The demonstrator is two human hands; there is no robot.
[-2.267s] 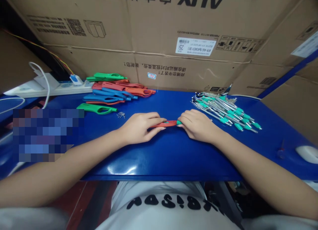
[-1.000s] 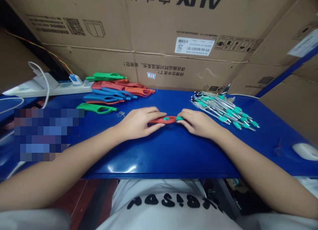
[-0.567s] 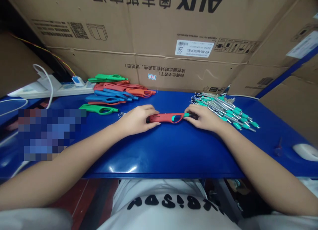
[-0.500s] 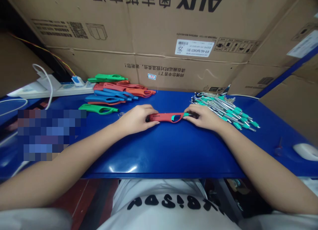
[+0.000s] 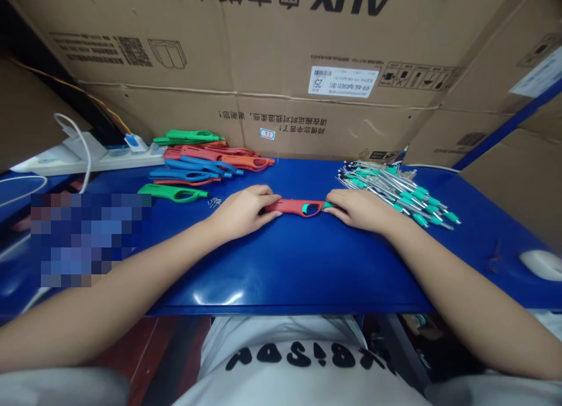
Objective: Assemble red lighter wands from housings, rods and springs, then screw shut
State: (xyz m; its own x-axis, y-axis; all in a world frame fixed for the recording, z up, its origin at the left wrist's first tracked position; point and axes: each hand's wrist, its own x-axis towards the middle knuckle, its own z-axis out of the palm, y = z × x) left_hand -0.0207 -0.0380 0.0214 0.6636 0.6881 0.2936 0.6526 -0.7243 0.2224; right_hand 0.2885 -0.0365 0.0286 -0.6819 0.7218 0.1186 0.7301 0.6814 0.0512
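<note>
One long red plastic handle with an oval hole (image 5: 287, 207) is in both hands, over the middle of the shiny blue table (image 5: 281, 271). I cannot tell if it touches the surface. A bit of green shows inside the hole. The left hand (image 5: 243, 212) has its thumb and fingers closed around one end of the handle. The right hand (image 5: 357, 209) pinches the small green tip (image 5: 327, 206) at the other end, and its palm is hidden. Just beside the left hand is a little pile of thin silver metal pins (image 5: 214, 202). Near it lies one bright green plastic handle (image 5: 173, 192). Behind that, by the far edge, is a heap of green, red, orange and blue plastic handles (image 5: 193, 164). Toward the far right corner is a heap of silver metal rods with green plastic parts (image 5: 406, 194). One big brown cardboard box (image 5: 263, 61) stands along the far edge
</note>
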